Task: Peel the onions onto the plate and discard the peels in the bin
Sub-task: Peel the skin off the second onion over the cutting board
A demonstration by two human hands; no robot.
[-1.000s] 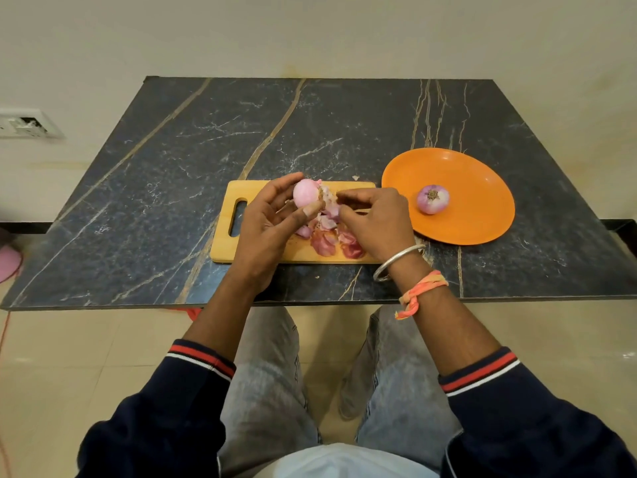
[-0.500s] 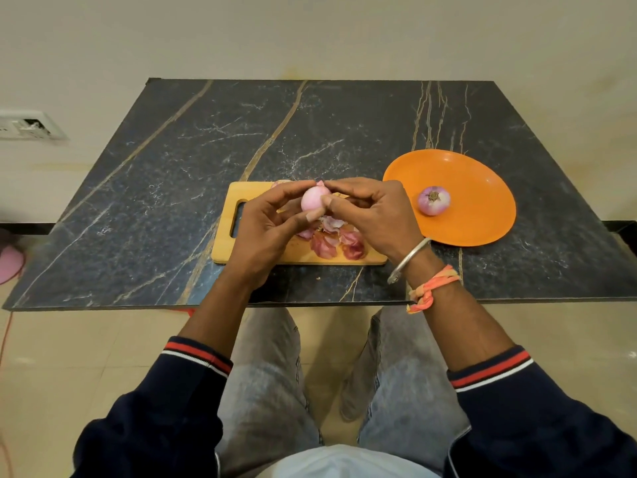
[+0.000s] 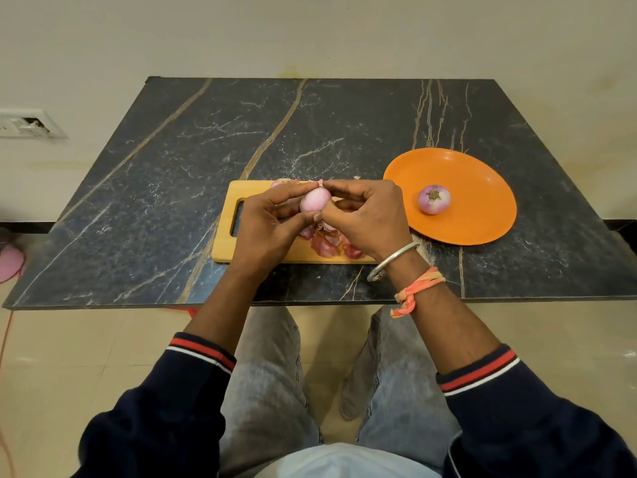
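Both hands hold a pale pink onion just above the wooden cutting board. My left hand grips the onion between thumb and fingers from the left. My right hand pinches it from the right, fingertips at its top and thumb at its lower side. Loose reddish peels lie on the board under my hands, partly hidden. A second peeled onion rests on the orange plate to the right. No bin is in view.
The board and plate sit on a dark marble table whose near edge runs above my knees. A wall socket is at the far left, and a pink object lies on the floor left of the table.
My right hand has come up from the peels on the board to the onion and now pinches it. The onion has turned slightly in my left hand.
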